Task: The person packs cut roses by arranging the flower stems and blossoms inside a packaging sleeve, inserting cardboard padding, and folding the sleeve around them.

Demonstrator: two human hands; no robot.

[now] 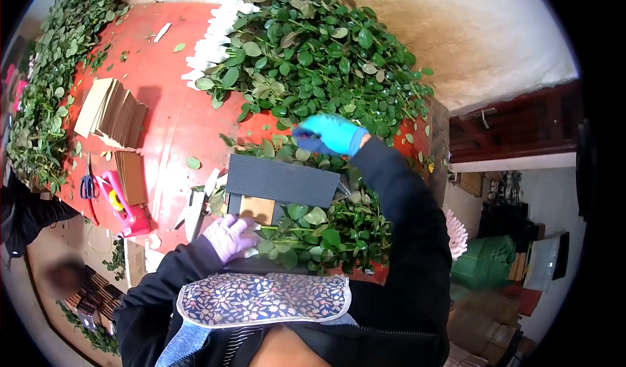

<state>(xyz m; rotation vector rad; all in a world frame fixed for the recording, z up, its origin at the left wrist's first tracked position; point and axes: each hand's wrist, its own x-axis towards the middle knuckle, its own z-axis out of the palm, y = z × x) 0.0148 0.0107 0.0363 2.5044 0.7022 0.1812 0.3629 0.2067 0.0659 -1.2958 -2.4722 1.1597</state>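
My left hand (228, 238), in a lilac glove, lies at the left end of a bunch of leafy stems (326, 236), fingers a little apart. The bunch lies along the table edge in front of my body. My right hand (331, 135), in a bright blue glove, is raised just beyond a dark ribbed board (282, 179), its fingers curled in. Whether a stem is in them is hidden. Beneath the board, a tan cardboard piece (257, 208) shows. More leafy stems lie behind the board, below my right hand.
A big heap of leafy stems (326, 54) with white ends covers the back of the red table (166, 73). At left are cardboard sheets (112, 114), scissors (88, 186), a pink tape dispenser (127, 210) and more foliage (42, 106). A person's dark sleeve (36, 207) shows far left.
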